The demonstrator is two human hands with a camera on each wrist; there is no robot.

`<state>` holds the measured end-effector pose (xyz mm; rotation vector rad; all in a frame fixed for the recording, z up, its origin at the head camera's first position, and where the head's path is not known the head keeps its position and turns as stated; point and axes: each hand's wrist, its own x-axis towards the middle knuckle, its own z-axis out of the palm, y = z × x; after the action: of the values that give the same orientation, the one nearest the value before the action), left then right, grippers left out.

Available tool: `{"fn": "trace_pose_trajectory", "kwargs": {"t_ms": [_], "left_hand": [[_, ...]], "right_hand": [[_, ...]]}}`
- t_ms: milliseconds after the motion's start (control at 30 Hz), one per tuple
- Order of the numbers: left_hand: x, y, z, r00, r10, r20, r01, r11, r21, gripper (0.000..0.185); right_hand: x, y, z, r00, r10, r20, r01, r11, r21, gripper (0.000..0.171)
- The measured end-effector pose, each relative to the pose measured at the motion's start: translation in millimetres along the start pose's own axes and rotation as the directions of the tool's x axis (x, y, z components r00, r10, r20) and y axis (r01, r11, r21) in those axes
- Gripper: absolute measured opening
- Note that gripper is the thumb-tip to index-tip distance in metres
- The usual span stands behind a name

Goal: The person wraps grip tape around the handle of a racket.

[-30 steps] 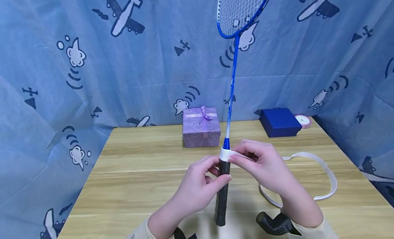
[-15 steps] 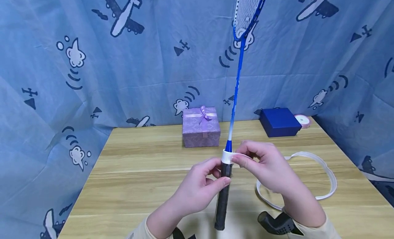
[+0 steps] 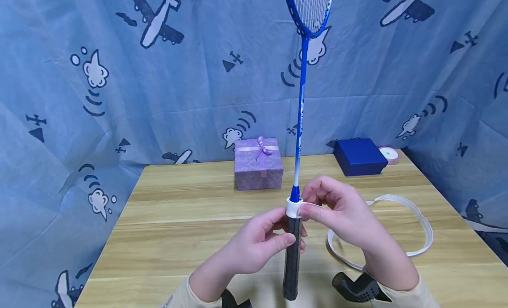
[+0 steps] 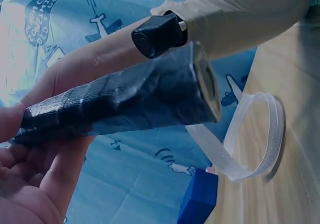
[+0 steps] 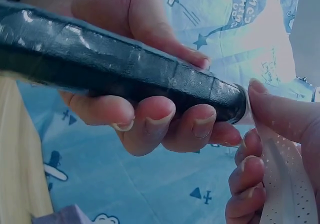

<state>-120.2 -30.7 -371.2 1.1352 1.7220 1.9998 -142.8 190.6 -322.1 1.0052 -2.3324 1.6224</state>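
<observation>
A blue badminton racket stands nearly upright, its head cut off by the top edge of the head view. My left hand grips its black handle, fingers behind and thumb in front. White perforated grip tape circles the handle's upper end, just below the blue cone. Beside that wrap, my right hand pinches the tape between thumb and fingers. From there the tape trails in a loose loop on the table at right. The handle's butt faces the left wrist camera.
A purple gift box with a bow sits at the back of the wooden table. Further right are a blue box and a pink-edged ribbon roll. Blue patterned cloth hangs behind.
The racket has turned about its shaft, so its head faces differently, and its handle has come slightly lower. My left hand's fingertips now show past the handle. My right hand keeps pinching the tape.
</observation>
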Motion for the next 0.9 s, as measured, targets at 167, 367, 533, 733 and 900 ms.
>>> {"fn": "trace_pose_trajectory", "kwargs": {"t_ms": [167,367,533,733,900], "left_hand": [[0.6,-2.2,-1.9,0.994,0.068,0.08,-0.066,0.997,-0.033,0.031],[2.2,-3.9,-3.6,0.982,0.109,0.152,-0.094,0.99,-0.103,0.027],[2.0,-2.9,0.7,0.999,0.012,0.048,-0.01,0.999,-0.043,0.031],[2.1,2.6,12.5,0.952,-0.111,-0.284,0.192,0.942,0.275,0.033],[0.8,6.6,16.9,0.937,0.012,-0.349,0.201,0.798,0.568,0.036]], "right_hand": [[0.8,6.0,-0.7,0.995,-0.047,0.089,0.036,0.992,0.122,0.027],[3.0,13.3,5.6,0.978,-0.165,0.128,0.128,0.957,0.259,0.027],[3.7,10.1,9.2,0.988,-0.136,0.075,0.119,0.973,0.196,0.026],[5.6,6.8,13.1,0.995,-0.095,-0.019,0.095,0.995,0.02,0.027],[5.1,5.5,14.4,0.992,-0.109,-0.056,0.108,0.994,-0.034,0.028]]}}
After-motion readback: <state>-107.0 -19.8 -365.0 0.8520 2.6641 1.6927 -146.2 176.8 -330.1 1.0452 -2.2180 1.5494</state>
